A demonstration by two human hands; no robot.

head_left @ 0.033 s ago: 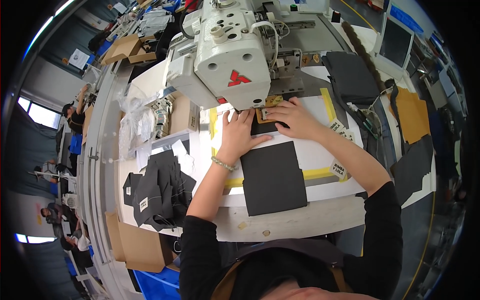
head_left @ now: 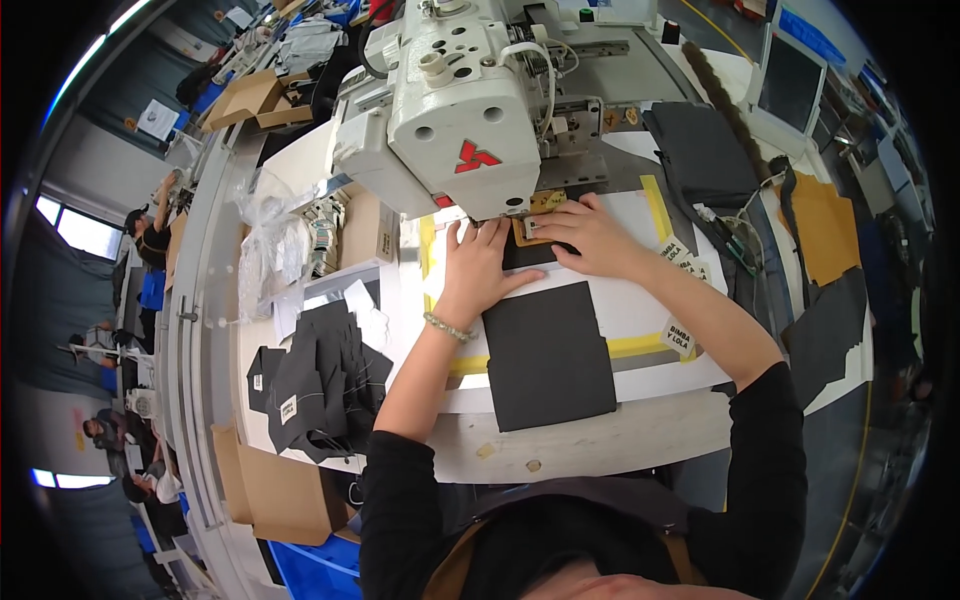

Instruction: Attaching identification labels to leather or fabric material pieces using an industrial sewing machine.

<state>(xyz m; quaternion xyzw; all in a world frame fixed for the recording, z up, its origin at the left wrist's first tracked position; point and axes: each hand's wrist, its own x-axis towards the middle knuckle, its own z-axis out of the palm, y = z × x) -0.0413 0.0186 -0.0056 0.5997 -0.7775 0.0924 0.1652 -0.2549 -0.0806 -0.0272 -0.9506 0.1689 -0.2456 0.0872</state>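
Under the head of a white sewing machine (head_left: 470, 130), a dark fabric piece (head_left: 520, 256) lies beneath a small brown clamp frame (head_left: 517, 240). My left hand (head_left: 480, 265) rests flat on that fabric, left of the frame, with its fingers spread and the thumb stretched to the right. At the frame's right side my right hand (head_left: 600, 240) lies with its fingers stretched out over the frame's edge, where a small pale label (head_left: 531, 227) shows. Another dark fabric piece (head_left: 550, 358) lies nearer to me, over the front edge of the work plate. The fingertips nearest the machine are partly hidden.
At left sits a pile of dark pieces (head_left: 325, 385) with white labels. Behind it are a clear plastic bag (head_left: 268, 240) and a cardboard box (head_left: 370, 235) of labels. Loose white labels (head_left: 680, 337) lie by my right forearm. Folded dark fabric (head_left: 705, 155) lies at far right.
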